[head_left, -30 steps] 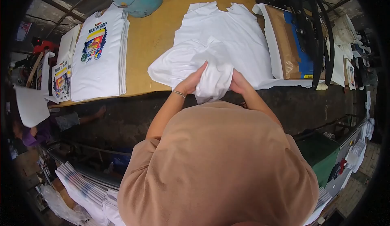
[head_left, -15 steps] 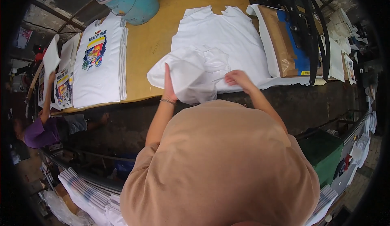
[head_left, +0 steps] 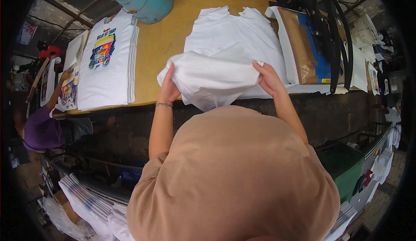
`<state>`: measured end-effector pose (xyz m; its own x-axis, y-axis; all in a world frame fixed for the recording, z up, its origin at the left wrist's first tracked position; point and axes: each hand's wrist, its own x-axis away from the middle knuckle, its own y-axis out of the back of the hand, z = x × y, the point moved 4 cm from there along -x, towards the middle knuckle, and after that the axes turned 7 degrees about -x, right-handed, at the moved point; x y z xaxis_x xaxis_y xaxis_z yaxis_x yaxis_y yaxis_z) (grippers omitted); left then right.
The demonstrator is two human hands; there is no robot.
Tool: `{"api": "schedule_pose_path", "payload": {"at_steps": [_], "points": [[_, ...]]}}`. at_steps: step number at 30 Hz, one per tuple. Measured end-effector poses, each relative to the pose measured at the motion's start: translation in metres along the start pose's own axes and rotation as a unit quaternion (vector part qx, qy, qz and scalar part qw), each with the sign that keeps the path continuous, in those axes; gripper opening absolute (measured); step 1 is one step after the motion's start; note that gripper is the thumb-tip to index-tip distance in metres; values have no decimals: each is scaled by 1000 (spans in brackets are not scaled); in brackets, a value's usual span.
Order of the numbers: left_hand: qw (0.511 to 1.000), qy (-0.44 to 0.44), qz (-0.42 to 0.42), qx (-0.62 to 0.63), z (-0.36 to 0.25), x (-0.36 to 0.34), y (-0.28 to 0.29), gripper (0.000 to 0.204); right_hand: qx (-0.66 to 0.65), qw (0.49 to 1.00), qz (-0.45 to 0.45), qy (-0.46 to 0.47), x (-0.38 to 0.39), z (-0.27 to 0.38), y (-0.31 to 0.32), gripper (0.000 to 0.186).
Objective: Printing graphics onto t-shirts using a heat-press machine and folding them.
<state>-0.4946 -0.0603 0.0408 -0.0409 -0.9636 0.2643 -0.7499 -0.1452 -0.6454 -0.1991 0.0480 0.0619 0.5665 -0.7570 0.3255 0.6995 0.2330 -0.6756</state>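
Between my two hands a white fabric piece (head_left: 208, 70) is stretched sideways, bunched and draping toward the near edge of the yellow worktable (head_left: 158, 46). My left hand (head_left: 170, 87) grips its left end, and my right hand (head_left: 268, 78) pinches its right end. Beneath and beyond it, white cut shirt panels (head_left: 232, 30) lie flat on the table. A stack of white printed shirts (head_left: 106, 63) lies to the left.
A blue bucket (head_left: 145, 4) stands at the back. To the right are a taped board (head_left: 297, 43) and a black clamp rig (head_left: 329, 33). A co-worker in purple (head_left: 43, 128) reaches to printed pieces at far left. Behind me are a rail and fabric stacks (head_left: 80, 197).
My right hand has taken hold of the fabric, which is now spread wider between both hands. The co-worker's raised arm has lowered toward the printed pieces.
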Motion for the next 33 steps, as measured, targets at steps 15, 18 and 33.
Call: {"api": "schedule_pose_path", "payload": {"at_steps": [15, 18, 33], "points": [[964, -211, -15, -159, -90, 42, 66, 41, 158, 942, -160, 251, 57, 143, 43, 31], [988, -107, -93, 52, -54, 19, 80, 39, 158, 947, -138, 242, 55, 139, 48, 32], [941, 159, -2, -297, 67, 28, 107, 40, 186, 957, -180, 126, 50, 120, 106, 29]]}}
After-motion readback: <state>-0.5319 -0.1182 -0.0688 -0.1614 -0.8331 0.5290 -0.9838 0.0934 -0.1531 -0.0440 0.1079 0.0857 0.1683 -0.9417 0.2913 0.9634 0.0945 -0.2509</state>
